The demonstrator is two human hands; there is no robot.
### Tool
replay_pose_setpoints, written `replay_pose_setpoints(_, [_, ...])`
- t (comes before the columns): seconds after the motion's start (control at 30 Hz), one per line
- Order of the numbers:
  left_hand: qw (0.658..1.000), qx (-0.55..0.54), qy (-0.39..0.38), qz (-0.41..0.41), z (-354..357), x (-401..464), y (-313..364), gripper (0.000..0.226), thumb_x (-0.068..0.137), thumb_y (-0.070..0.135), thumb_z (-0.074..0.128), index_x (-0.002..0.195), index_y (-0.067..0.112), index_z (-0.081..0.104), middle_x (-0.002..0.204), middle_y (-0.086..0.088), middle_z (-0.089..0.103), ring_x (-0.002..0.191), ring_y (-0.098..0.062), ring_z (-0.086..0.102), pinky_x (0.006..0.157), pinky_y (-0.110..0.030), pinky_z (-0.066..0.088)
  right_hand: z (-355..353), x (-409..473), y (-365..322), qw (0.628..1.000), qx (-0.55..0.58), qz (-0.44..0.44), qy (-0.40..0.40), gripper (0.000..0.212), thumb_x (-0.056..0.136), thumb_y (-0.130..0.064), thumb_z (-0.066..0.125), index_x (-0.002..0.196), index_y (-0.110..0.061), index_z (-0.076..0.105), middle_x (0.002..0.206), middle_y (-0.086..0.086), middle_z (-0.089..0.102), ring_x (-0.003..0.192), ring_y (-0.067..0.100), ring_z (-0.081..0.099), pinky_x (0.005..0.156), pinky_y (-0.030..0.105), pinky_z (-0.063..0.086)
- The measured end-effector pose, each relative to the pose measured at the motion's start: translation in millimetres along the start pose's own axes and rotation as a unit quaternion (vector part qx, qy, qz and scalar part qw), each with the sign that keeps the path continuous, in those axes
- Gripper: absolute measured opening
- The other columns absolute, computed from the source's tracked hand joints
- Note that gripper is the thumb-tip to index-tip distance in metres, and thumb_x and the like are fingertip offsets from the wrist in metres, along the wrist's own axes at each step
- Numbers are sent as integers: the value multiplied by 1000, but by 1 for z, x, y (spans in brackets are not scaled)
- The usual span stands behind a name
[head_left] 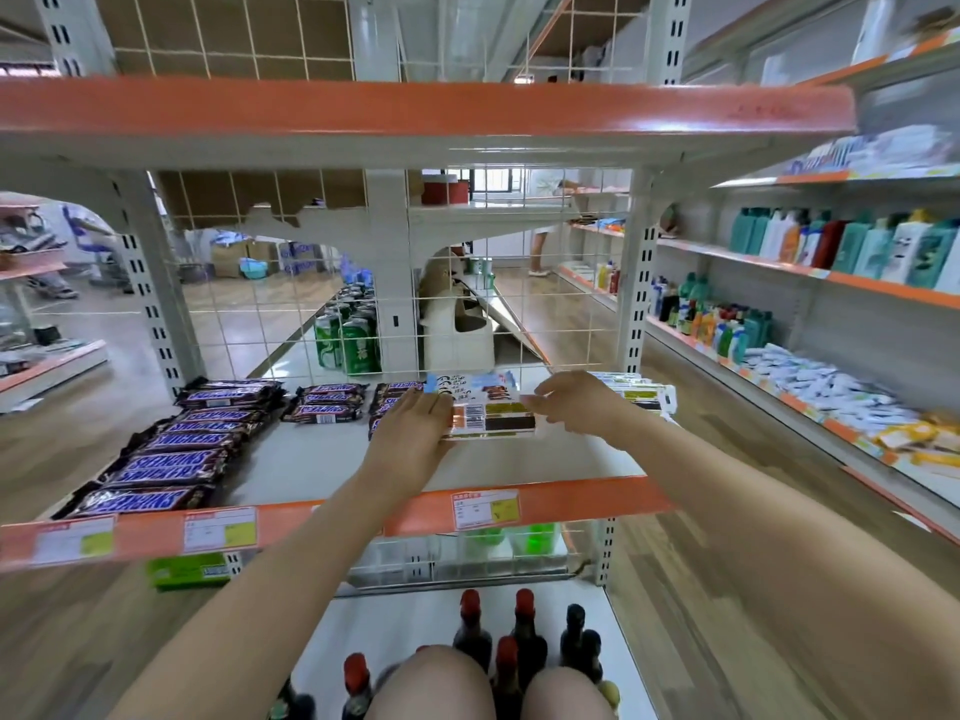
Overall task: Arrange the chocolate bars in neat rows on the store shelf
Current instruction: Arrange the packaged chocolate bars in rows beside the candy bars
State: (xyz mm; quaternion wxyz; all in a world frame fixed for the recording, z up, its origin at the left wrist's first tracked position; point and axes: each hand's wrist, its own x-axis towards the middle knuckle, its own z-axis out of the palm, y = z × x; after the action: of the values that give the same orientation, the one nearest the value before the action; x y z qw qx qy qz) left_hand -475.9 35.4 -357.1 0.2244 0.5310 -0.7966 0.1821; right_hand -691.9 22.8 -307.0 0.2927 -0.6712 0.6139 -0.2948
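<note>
both knees (493, 685) sit lowest in view, and around them stand about seven dark bottles (523, 644) with red or black caps, some cut off by the bottom edge. above them, on the shelf (311, 459) with the orange front rail, my left hand (410, 433) lies flat, fingers straight, on the left end of a white chocolate bar (493, 420) with a barcode, while my right hand (576, 402) pinches its right end with curled fingers. that bar sits on top of more white bars, too blurred to count; another white stack (641, 394) lies just beside my right hand, partly hidden. to the left, a column of about seven snickers bars (171, 467) runs front to back, with two smaller piles (327, 402) behind, one partly covered by my left hand. i count four price tags (485, 509) on the rail, their print unreadable. green cans (348, 340) stand beyond the wire mesh.
</note>
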Motion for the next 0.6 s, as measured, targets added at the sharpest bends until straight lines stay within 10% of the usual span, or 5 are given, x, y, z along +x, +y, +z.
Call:
replay_pose_setpoints(0.23, [1000, -19, 12, 14, 1, -2, 7, 42, 72, 15, 76, 109, -1, 62, 105, -18, 65, 102, -38, 59, 91, -45, 47, 5, -3, 5, 996, 68, 22, -59, 28, 86, -21, 67, 63, -19, 51, 76, 1, 56, 78, 19, 55, 83, 32, 55])
replay_pose_setpoints(0.43, [999, -40, -12, -16, 6, 0, 5, 53, 88, 27, 61, 133, 6, 44, 135, -10, 47, 127, -28, 40, 103, -36, 34, 8, -5, 2, 996, 89, -17, -22, 26, 83, -18, 70, 61, -14, 56, 70, 3, 58, 79, 20, 55, 82, 36, 55])
replay_pose_setpoints(0.6, [980, -149, 54, -123, 11, -1, -4, 41, 91, 22, 58, 126, 1, 52, 127, -15, 52, 120, -30, 46, 96, -37, 39, 9, -7, 0, 936, -254, -197, 144, 16, 92, -24, 56, 87, -11, 63, 88, 6, 60, 82, 27, 56, 61, 30, 37])
